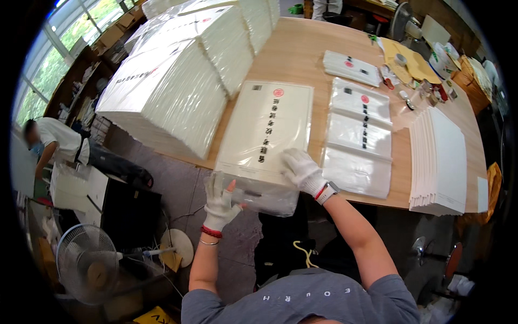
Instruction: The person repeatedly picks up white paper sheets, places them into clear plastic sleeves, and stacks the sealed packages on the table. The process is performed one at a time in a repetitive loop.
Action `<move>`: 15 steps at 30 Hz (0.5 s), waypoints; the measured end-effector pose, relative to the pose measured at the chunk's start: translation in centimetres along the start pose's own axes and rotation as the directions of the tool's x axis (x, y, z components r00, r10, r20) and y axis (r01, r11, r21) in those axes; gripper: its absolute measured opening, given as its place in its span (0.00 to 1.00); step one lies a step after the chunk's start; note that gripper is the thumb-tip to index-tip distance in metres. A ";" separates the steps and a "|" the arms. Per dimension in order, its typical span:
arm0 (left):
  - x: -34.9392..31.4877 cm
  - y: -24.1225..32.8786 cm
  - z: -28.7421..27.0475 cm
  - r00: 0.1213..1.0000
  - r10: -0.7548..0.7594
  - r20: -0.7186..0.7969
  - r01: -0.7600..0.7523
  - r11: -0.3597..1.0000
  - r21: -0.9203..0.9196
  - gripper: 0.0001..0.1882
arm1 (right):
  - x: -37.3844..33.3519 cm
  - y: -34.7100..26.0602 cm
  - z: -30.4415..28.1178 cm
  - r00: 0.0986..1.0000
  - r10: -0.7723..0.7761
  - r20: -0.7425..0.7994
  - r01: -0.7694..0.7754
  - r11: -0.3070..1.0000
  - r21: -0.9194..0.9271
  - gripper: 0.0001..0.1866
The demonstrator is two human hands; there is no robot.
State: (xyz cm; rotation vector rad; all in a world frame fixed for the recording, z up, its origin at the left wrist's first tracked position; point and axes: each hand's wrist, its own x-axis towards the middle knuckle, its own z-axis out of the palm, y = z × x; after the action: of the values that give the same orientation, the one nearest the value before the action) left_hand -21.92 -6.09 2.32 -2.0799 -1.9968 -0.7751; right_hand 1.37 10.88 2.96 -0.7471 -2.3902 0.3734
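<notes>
A white paper packet (245, 121) in a clear plastic bag lies in front of me, its near end hanging over the table edge. Loose, crinkled clear film (270, 201) shows at that end. My left hand (218, 205), in a white glove with bare thumb and forefinger tips, is at the packet's near left corner with fingers apart. Flat on the packet's near right part rests my right hand (302, 170), also gloved, with a watch at the wrist. To its right lies a clear bag with printed white sheets (359, 135), creased across in bands.
Tall film-wrapped paper stacks (178, 81) stand at the table's left. Fanned white sheets (440, 162) lie at the right; a smaller bagged pile (350, 67), tape and brown envelopes (413, 59) lie farther back. A fan (89, 264) and a bending person (70, 143) are at left.
</notes>
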 end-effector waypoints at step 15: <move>-4.0 -3.7 2.2 0.738 -0.665 -0.112 0.674 0.734 0.084 0.07 | -1.5 0.4 2.8 0.998 0.058 0.038 -0.054 0.995 -0.081 0.22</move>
State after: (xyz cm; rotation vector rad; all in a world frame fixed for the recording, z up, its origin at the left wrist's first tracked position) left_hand -24.84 -8.24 -2.28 -1.1965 -2.6956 -0.7784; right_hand 0.81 10.11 -0.07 -0.8520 -2.4383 0.3200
